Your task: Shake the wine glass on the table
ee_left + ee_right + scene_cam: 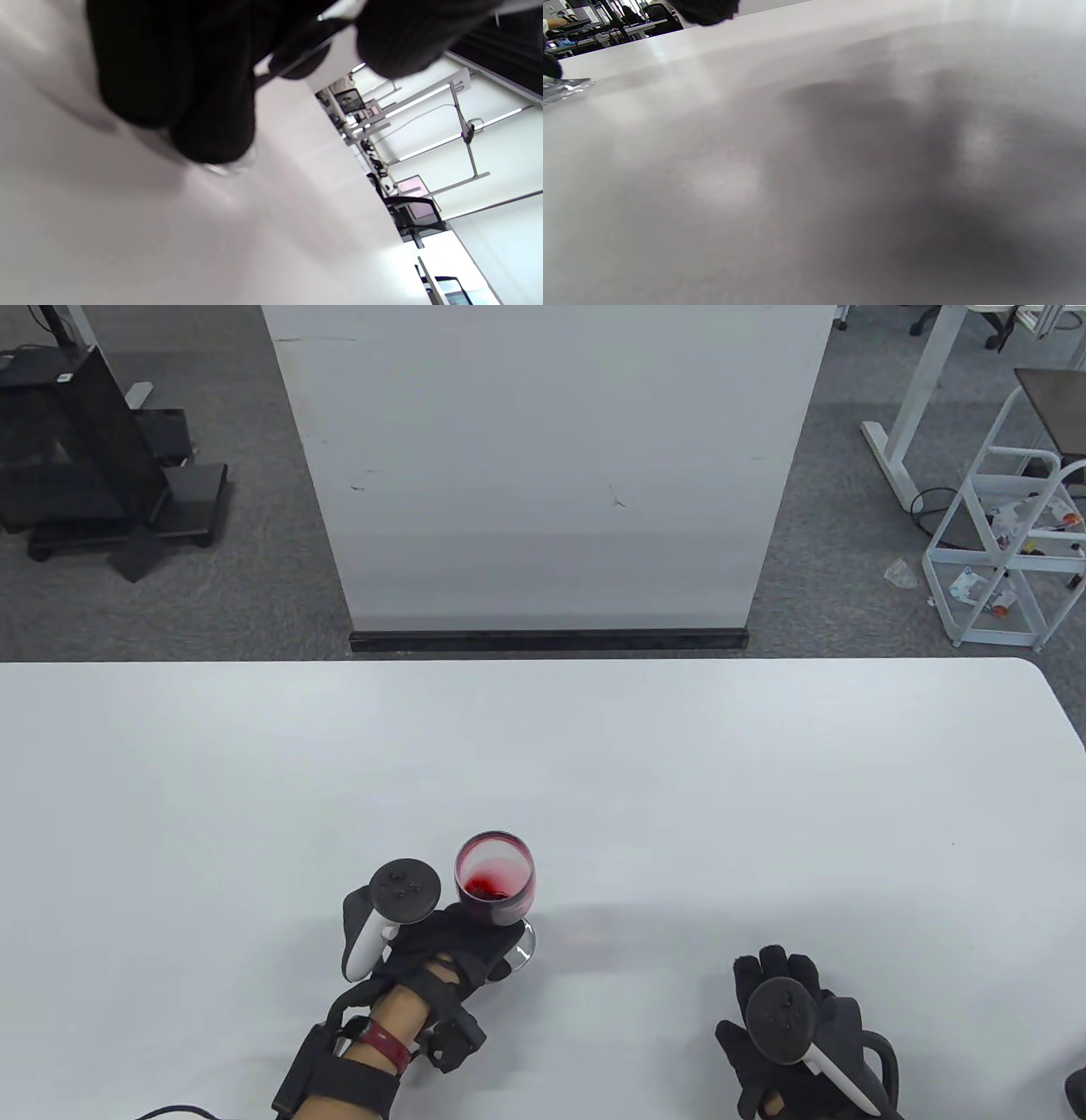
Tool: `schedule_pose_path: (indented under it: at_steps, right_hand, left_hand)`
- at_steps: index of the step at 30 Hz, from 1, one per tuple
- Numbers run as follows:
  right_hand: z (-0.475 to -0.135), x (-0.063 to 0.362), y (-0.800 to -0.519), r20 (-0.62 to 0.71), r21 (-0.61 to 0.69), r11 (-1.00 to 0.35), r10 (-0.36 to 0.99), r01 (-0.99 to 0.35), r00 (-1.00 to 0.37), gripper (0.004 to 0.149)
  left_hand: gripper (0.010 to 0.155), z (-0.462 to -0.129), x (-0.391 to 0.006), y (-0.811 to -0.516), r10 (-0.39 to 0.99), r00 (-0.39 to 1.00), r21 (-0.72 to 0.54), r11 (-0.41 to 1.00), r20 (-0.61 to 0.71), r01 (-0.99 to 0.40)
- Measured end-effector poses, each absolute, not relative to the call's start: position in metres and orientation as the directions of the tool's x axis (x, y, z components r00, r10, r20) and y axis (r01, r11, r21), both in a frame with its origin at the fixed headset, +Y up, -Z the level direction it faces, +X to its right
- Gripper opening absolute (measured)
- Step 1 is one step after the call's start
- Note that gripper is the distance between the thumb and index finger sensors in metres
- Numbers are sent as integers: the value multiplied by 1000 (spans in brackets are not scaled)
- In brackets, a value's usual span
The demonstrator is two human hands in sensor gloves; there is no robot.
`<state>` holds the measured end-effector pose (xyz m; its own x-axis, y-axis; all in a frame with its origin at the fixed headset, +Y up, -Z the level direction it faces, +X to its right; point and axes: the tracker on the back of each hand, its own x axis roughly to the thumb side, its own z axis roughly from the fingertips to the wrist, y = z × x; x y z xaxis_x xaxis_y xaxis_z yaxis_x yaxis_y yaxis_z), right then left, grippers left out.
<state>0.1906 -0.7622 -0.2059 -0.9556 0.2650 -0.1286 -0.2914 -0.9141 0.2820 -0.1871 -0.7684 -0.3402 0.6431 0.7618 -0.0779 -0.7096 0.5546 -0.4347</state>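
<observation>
A wine glass (496, 881) with a little red wine in its bowl stands on the white table (543, 763) near the front, left of centre. My left hand (462, 943) grips it low down, at the stem just above the foot (524, 952). In the left wrist view my gloved fingers (212, 106) fill the top and the glass foot (229, 167) shows under them on the table. My right hand (785, 993) rests flat on the table at the front right, holding nothing. In the right wrist view the glass foot (562, 89) shows at the far left edge.
A white panel (543, 466) with a dark base stands on the floor behind the table's far edge. A white rack (1010, 551) and a black stand (93, 466) are on the floor beyond. The table's right corner (1048, 687) is rounded.
</observation>
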Motion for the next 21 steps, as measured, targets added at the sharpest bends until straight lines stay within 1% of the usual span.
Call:
schedule_pose_path:
  at_steps: [2,3,5,6,9,12,13,14,16,17,20,21]
  right_hand:
    - [-206,191,-762,-129,283,-915,262,-289,-956,75]
    - [-205,190,-762,-128,283,-915,263,-289,-956,75]
    - [-206,191,-762,-127,279,-915,264,-290,-956,75]
    - [-206,191,-762,-128,280,-915,265,-291,-956,75]
    - [-205,191,-762,-129,283,-915,262,-289,-956,75]
    - [-206,191,-762,-128,281,-915,263,-289,-956,75]
    - [-206,191,-762,-129,281,-914,264,-291,-956,75]
    - [-206,191,-762,-130,282,-914,264,-291,-956,75]
    - [-205,191,-762,-130,283,-914,262,-289,-956,75]
    - [-205,191,-762,-128,283,-915,262,-289,-956,75]
    - [-205,191,-762,-129,281,-914,265,-292,-956,75]
    - [-206,191,-762,-131,282,-914,265,-292,-955,75]
  left_hand:
    - [59,-339,-188,-770,769,632,-378,558,-101,-739]
    - [59,-339,-188,-770,772,628,-382,554,-98,-740]
    - [59,-340,-186,-769,762,645,-450,557,-58,-698]
    - [59,-340,-186,-769,760,647,-460,554,-61,-694]
    - [59,-339,-188,-769,767,632,-380,556,-109,-739]
    - [59,-339,-185,-768,760,647,-449,558,-59,-697]
    - [59,-340,-185,-768,761,646,-471,548,-62,-691]
    - [59,-340,-186,-769,763,642,-461,544,-74,-701]
    - [59,-339,-188,-769,769,629,-391,549,-109,-739]
    - [59,-339,-188,-769,772,625,-385,546,-111,-743]
    - [59,-340,-185,-768,764,642,-476,544,-59,-691]
    - [59,-339,-186,-768,763,642,-474,540,-73,-696]
